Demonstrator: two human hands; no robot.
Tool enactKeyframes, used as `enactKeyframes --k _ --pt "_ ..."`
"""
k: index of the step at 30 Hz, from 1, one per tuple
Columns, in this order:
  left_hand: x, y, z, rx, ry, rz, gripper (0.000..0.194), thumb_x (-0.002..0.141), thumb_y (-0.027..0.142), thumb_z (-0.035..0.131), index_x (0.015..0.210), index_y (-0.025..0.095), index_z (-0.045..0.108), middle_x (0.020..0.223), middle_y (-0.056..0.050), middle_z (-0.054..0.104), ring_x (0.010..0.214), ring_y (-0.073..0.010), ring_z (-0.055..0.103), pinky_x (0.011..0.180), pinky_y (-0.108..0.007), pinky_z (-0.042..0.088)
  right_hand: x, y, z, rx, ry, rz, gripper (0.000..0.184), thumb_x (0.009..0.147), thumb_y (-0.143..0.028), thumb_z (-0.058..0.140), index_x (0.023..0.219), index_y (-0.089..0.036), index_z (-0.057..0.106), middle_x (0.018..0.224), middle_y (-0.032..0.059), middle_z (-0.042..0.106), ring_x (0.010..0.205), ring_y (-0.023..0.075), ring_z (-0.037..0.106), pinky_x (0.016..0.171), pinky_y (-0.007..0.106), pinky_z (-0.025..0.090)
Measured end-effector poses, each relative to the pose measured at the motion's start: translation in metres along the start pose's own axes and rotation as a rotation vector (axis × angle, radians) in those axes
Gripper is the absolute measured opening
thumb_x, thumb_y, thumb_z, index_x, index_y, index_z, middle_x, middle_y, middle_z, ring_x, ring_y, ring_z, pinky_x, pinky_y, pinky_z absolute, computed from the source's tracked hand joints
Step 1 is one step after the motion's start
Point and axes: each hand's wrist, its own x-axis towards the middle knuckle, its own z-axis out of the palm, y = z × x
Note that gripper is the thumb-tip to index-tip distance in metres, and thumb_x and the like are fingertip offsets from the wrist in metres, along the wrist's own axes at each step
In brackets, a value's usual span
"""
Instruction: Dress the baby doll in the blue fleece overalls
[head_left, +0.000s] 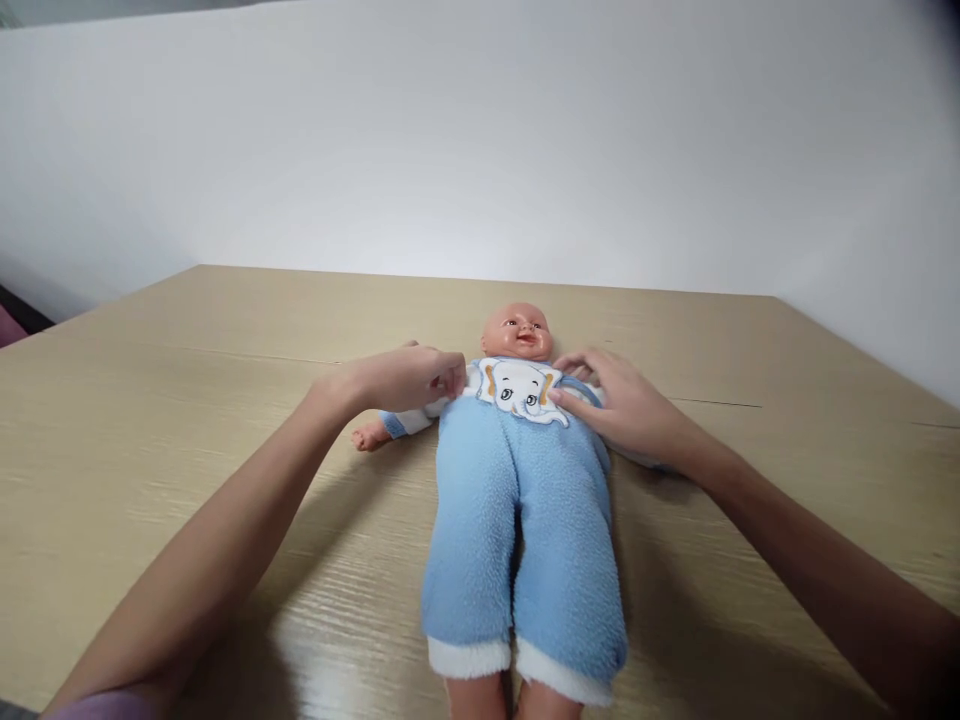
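A baby doll (517,335) lies on its back on the wooden table, head away from me and legs toward me. It wears fluffy light-blue overalls (484,500) with white cuffs and a white elephant patch (517,392) on the chest. My left hand (412,378) is closed at the doll's shoulder, its curled fingertips against the clothing there. Over the opposite shoulder rests my right hand (619,400), thumb at the patch's edge and fingers apart from it near the blue strap. One doll hand (369,435) shows below my left wrist; the other doll arm is mostly hidden.
The wooden table (225,420) extends around the doll, with thin seams across its top. A plain white wall (480,140) rises behind the far edge. Something dark and pink (15,320) shows beyond the table at far left.
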Motion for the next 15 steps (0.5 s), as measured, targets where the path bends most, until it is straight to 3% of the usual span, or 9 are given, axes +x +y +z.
enactKeyframes --k 4,8,11,15 --pt "-0.001 0.027 0.001 -0.002 0.220 0.104 0.022 0.087 0.013 0.060 0.104 0.023 0.070 0.105 -0.008 0.069 0.096 -0.0285 0.062 0.090 -0.038 0.047 -0.058 0.042 -0.019 -0.101 0.041 0.079 0.057 0.096 -0.067 0.065 0.135 -0.026 0.064 0.133 0.0150 0.071 0.128 0.0416 0.063 0.111 0.060 0.048" --pt "0.019 0.062 0.023 0.002 0.337 0.278 0.020 0.097 0.018 0.058 0.116 0.020 0.062 0.122 -0.012 0.066 0.120 -0.0338 0.058 0.107 -0.045 0.046 -0.108 0.086 -0.023 -0.137 0.025 0.086 0.068 0.094 -0.066 0.070 0.147 -0.026 0.057 0.142 0.0174 0.067 0.128 0.0440 0.063 0.111 0.064 0.050" --pt "0.051 0.081 0.051 0.113 0.318 0.326 0.015 0.103 0.026 0.059 0.116 0.019 0.061 0.125 -0.016 0.066 0.129 -0.0361 0.055 0.117 -0.049 0.043 -0.123 0.101 -0.019 -0.084 0.010 0.105 0.071 0.094 -0.061 0.071 0.151 -0.024 0.053 0.146 0.0186 0.064 0.131 0.0435 0.062 0.113 0.064 0.050" --pt "0.086 0.089 0.082 0.346 0.192 0.209 0.019 0.106 0.030 0.060 0.116 0.014 0.064 0.129 -0.018 0.069 0.130 -0.0384 0.057 0.114 -0.055 0.044 -0.122 0.098 -0.017 0.014 0.084 0.132 0.050 0.094 -0.052 0.072 0.134 -0.024 0.065 0.134 0.0169 0.072 0.121 0.0417 0.068 0.105 0.060 0.056"
